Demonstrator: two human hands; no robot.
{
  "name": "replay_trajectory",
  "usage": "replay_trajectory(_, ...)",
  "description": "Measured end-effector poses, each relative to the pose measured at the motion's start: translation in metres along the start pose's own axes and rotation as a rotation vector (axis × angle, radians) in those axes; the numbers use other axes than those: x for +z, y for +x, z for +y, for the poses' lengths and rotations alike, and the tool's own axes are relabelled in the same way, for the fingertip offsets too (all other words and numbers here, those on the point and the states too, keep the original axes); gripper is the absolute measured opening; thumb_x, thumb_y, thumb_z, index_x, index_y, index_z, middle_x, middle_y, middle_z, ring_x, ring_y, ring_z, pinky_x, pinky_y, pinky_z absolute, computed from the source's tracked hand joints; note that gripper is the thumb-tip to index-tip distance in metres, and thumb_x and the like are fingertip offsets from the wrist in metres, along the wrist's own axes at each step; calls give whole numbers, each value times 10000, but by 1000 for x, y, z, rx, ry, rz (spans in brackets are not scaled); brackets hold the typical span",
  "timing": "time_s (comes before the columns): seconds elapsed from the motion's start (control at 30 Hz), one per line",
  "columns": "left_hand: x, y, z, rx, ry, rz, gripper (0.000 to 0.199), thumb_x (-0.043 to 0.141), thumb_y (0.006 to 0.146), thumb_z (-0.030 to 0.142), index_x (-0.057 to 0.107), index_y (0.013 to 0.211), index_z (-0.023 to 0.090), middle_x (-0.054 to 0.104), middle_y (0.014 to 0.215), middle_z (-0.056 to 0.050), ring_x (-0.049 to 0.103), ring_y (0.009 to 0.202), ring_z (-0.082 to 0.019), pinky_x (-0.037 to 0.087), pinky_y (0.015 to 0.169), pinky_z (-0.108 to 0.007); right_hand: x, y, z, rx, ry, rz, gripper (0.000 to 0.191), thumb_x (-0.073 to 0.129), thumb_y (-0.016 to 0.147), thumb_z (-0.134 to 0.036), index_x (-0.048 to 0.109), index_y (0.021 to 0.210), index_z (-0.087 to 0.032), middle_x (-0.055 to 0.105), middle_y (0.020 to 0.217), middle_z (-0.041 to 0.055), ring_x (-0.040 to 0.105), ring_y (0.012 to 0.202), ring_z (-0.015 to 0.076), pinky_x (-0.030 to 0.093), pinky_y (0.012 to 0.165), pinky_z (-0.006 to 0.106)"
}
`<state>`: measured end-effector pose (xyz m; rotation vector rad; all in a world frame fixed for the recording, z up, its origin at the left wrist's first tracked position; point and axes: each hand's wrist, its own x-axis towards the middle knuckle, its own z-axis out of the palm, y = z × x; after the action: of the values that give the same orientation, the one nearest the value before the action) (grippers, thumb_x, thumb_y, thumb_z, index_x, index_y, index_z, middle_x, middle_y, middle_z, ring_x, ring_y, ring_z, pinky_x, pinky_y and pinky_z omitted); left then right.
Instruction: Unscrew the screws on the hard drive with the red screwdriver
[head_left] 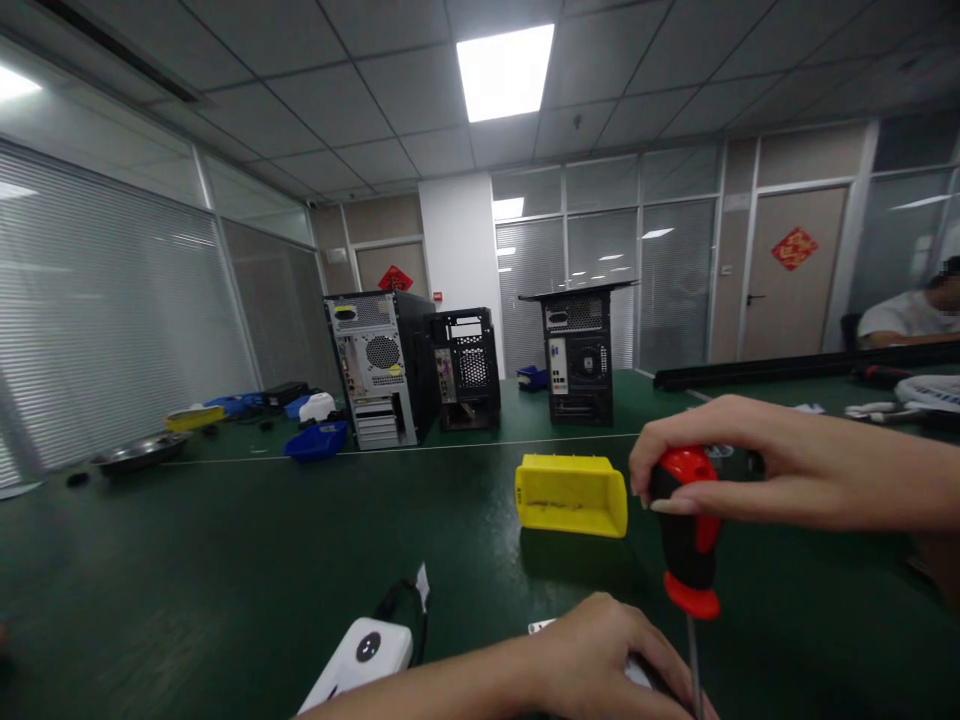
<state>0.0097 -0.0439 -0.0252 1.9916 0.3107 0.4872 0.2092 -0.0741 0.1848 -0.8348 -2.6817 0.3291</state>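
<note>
My right hand [720, 470] is closed around the red and black handle of a screwdriver [688, 560], which stands upright with its shaft pointing down. The shaft runs down beside my left hand [607, 660], and its tip is out of sight. At the bottom edge, my left hand has its fingers curled over a pale and dark object [641, 672], mostly hidden beneath them. A small metal piece [540, 626] with holes shows just behind the left hand. A yellow bin [571, 497] lies beyond both hands, its open side facing me.
Three computer cases [382, 370] stand at the back of the green table [247, 560]. Blue bins [316, 441] and a metal dish [141, 453] are at the left. A white device [364, 655] with a black cable lies near the front. Another person [904, 318] sits at the far right.
</note>
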Motion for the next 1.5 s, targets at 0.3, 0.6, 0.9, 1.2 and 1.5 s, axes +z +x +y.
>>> replay_trajectory(0.3, -1, 0, -13, -108, 73, -6, 473, 673, 818, 613, 764, 1095, 240, 733, 1193, -20, 679, 1135, -224, 484, 1002, -271, 1, -2, -2, 81, 8, 41, 402, 587, 863, -579, 718, 1124, -302, 723, 1129, 50, 671, 1039, 294, 544, 896, 404)
replay_trajectory(0.6, 0, 1, -3, -138, 128, 3, 447, 651, 848, 599, 767, 1073, 230, 737, 1178, -26, 688, 1110, -221, 495, 967, -268, -1, -2, -11, 88, 14, 30, 430, 586, 857, -596, 727, 1098, -269, 729, 1096, 70, 684, 1007, 304, 560, 871, 398)
replay_trajectory(0.9, 2, 1, -13, -124, 120, 25, 441, 651, 843, 606, 779, 1030, 227, 747, 1158, -36, 700, 1082, -219, 504, 944, -257, 2, -4, -4, 123, 48, 34, 437, 571, 881, -589, 716, 1122, -255, 725, 1093, 87, 712, 910, 273, 595, 761, 334)
replay_trajectory(1.2, 1, 4, -17, -154, 150, 7, 401, 674, 841, 573, 777, 1032, 236, 748, 1147, -16, 700, 1077, -213, 495, 935, -243, 1, -3, -3, 86, 45, 69, 364, 635, 835, -563, 738, 1064, -300, 739, 1053, 59, 714, 913, 277, 598, 775, 334)
replay_trajectory(1.5, 0, 4, -19, -161, 128, -2, 395, 667, 852, 568, 778, 1034, 235, 743, 1165, -17, 694, 1099, -220, 498, 952, -253, 2, -5, 2, 136, 63, 33, 396, 635, 833, -579, 720, 1113, -311, 720, 1114, 67, 703, 951, 286, 589, 811, 365)
